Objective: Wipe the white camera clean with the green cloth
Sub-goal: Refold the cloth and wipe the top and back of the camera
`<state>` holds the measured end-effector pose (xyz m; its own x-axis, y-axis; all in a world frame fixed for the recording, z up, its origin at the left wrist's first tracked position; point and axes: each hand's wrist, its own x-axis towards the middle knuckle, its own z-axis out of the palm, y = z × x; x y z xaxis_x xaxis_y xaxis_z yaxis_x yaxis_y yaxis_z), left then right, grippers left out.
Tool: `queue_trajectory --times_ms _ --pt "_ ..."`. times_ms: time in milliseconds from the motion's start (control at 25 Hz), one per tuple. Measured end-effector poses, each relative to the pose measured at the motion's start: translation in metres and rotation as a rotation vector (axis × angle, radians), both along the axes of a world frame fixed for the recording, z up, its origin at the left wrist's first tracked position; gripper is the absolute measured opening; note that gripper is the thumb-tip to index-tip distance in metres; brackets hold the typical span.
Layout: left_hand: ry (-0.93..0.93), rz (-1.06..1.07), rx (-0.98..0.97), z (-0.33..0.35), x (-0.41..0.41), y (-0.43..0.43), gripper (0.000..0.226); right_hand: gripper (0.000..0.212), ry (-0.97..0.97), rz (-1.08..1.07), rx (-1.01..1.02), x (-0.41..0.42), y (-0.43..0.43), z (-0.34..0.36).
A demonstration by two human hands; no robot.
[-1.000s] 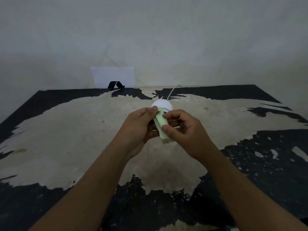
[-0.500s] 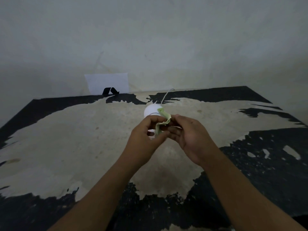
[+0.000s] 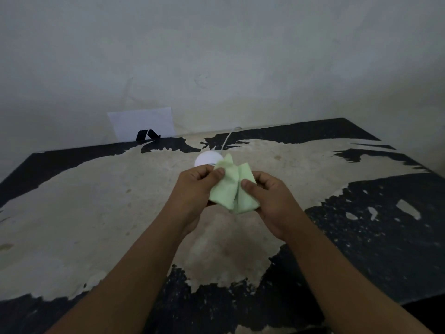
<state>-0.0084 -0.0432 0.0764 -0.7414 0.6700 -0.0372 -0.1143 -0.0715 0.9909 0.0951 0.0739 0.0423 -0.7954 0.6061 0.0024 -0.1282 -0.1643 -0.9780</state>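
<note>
Green cloth (image 3: 233,189): pinched between left hand (image 3: 196,191) and right hand (image 3: 267,201), thumbs pressed on top. White camera (image 3: 206,159): just beyond, mid-table. Advice: spread cloth flat, then wipe dome gently.

White camera (image 3: 207,158) mostly hidden behind green cloth (image 3: 232,189), perhaps held.
</note>
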Motion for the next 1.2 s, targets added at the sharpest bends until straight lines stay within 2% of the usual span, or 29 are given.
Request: queue_trajectory --times_ms 160,280,440,520,680,720,760,840,880,960,1080,1200 --pt "-0.114 0.145 -0.043 -0.026 -0.004 0.014 0.020 0.010 -0.070 -0.195 0.046 0.014 0.024 -0.012" --pt "-0.243 0.165 -0.048 -0.047 0.005 0.025 0.019 0.010 -0.167 -0.285 0.126 0.027 0.042 -0.020" --pt "-0.156 0.113 -0.139 -0.057 0.015 0.038 0.028 0.015 -0.325 -0.278 0.329 0.035 0.071 -0.022" --pt "-0.096 0.017 -0.232 -0.054 0.020 0.037 0.029 0.015 -0.448 -0.195 0.479 0.032 0.090 -0.018" --pt "0.086 -0.516 -0.565 -0.041 0.024 0.016 0.027 0.012 -0.676 0.137 0.720 0.011 0.125 -0.005" --pt "0.122 -0.535 -0.590 -0.041 0.022 0.011 0.026 0.014 -0.730 0.217 0.814 0.003 0.129 -0.003" --pt "0.161 -0.462 -0.576 -0.041 0.017 0.007 0.025 0.017 -0.766 0.276 0.937 -0.008 0.131 -0.003" --pt "0.305 -0.168 -0.500 -0.047 0.003 0.001 0.027 0.022 -0.777 0.334 1.137 -0.029 0.128 -0.003" --pt "0.423 -0.022 -0.481 -0.051 -0.005 -0.002 0.028 0.023 -0.767 0.330 1.180 -0.039 0.125 -0.005" --pt "0.662 0.140 -0.523 -0.062 -0.019 -0.009 0.027 0.025 -0.774 0.285 1.215 -0.055 0.121 -0.012" --pt "0.833 0.180 -0.711 -0.078 -0.035 -0.022 0.017 0.032 -0.826 0.131 1.262 -0.063 0.106 -0.027" --pt "0.891 0.153 -0.875 -0.085 -0.041 -0.028 0.027 0.039 -0.736 -0.139 1.252 -0.045 0.080 -0.040"
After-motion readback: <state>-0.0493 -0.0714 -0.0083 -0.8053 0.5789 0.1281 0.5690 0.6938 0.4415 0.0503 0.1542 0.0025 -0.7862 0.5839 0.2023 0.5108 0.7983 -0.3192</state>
